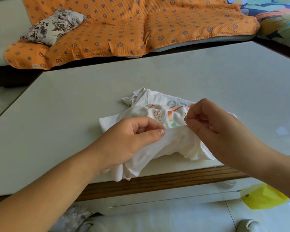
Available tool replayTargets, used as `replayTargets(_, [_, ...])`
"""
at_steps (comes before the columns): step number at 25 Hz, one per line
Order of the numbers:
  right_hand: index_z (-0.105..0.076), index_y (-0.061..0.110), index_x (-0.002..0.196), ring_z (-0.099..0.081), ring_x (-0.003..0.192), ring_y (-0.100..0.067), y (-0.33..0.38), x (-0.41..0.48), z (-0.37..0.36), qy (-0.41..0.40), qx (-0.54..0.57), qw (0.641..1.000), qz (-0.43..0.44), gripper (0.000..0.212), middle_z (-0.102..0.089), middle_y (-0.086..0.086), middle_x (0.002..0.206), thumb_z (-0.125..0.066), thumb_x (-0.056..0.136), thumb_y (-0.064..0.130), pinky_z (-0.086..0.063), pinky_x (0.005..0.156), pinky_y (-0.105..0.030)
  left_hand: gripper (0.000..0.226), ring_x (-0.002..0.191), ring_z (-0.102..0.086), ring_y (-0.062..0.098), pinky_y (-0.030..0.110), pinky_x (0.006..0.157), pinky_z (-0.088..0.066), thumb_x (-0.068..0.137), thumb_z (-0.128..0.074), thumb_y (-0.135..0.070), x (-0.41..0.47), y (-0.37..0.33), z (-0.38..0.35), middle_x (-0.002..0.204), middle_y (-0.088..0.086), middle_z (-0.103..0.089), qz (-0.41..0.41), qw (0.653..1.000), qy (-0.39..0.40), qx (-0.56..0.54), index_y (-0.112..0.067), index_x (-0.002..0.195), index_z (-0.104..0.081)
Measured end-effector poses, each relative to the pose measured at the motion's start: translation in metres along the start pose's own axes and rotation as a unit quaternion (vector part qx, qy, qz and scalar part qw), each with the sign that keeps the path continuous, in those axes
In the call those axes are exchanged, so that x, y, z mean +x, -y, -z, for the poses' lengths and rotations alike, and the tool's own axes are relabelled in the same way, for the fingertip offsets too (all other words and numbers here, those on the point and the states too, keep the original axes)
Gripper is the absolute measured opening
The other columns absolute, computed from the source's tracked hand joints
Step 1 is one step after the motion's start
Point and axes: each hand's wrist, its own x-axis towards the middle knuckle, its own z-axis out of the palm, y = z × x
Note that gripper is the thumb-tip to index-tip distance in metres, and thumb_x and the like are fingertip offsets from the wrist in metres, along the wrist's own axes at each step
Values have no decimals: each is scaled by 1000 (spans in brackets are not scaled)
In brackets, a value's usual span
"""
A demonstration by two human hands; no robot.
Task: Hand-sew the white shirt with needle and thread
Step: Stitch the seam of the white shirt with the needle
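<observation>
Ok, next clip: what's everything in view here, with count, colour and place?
white shirt: one, white with orange print, bunched at table's near edge
needle: one, dark, over the shirt
table: one, pale top, centre
sofa cover: one, orange with blue motifs, behind table
cushion: one, grey floral, on the cover, left
yellow item: one, yellow, floor, lower right
left hand: one, grips the shirt
right hand: one, pinches the needle

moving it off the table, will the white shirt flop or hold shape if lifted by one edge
Probably floppy: the shirt is bunched and droops over the table edge. Likely light too: the left hand pinches up a fold.
</observation>
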Motion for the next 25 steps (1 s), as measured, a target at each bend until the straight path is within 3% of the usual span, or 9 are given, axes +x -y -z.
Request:
replayTargets(5, [-52,34,85,-55,78,-6,1,-1,-4,-4,-5,1000,1,5,-61,16,87,-47,87,34,-43,71,-11,7,90,-70,19,30,86,-56,80,-75,-28,-1,2,0,89,-1,-75,-24,996,-50,75,-25,87,-76])
replayTargets(9, [-51,33,86,-56,78,-7,1,-1,-6,19,-2,1000,12,6,-61,14,87,-47,90,31,-42,69,-12,8,75,-68,4,14,70,-52,89,-68,-29,-5,0,-4,79,-13,-73,-76,976,-134,156,-30,83,-73])
replayTargets(12, [-52,34,86,-54,73,-6,0,-1,-7,20,-3,1000,17,15,-61,13,85,-51,95,21,-42,65,-12,13,60,-61,-7,3,53,-41,95,-59,-26,-7,-6,-8,75,-14,-68,-87,970,-155,167,-28,86,-68])
replayTargets(17, [-52,34,84,-56,77,-2,4,-1,-8,-5,-5,1000,16,19,-61,18,89,-55,94,18,-42,67,-8,13,75,-59,-1,6,71,-41,92,-62,-24,-1,-4,-7,77,-16,-67,-74,979,-161,97,-27,82,-69])
replayTargets(19, [-52,34,83,-56,76,0,6,-1,-8,-14,-1,1000,20,20,-61,18,89,-56,93,17,-41,66,-6,8,78,-61,4,15,77,-46,87,-71,-31,0,-4,-7,79,-8,-69,-52,989,-129,53,-25,82,-72])
replayTargets(22, [-53,32,85,-56,77,2,7,-2,-8,-18,7,999,27,18,-61,22,86,-56,93,16,-40,68,-5,25,87,-67,12,28,88,-51,68,-76,-44,0,-4,-8,90,3,-74,-12,996,-83,3,-25,85,-77])
replayTargets(25, [-53,33,87,-57,74,-1,6,-4,-9,-2,18,1000,25,18,-61,24,83,-55,94,16,-41,66,-7,20,92,-67,12,31,97,-47,66,-75,-36,1,-5,-9,87,-1,-74,14,993,-75,-87,-22,81,-77])
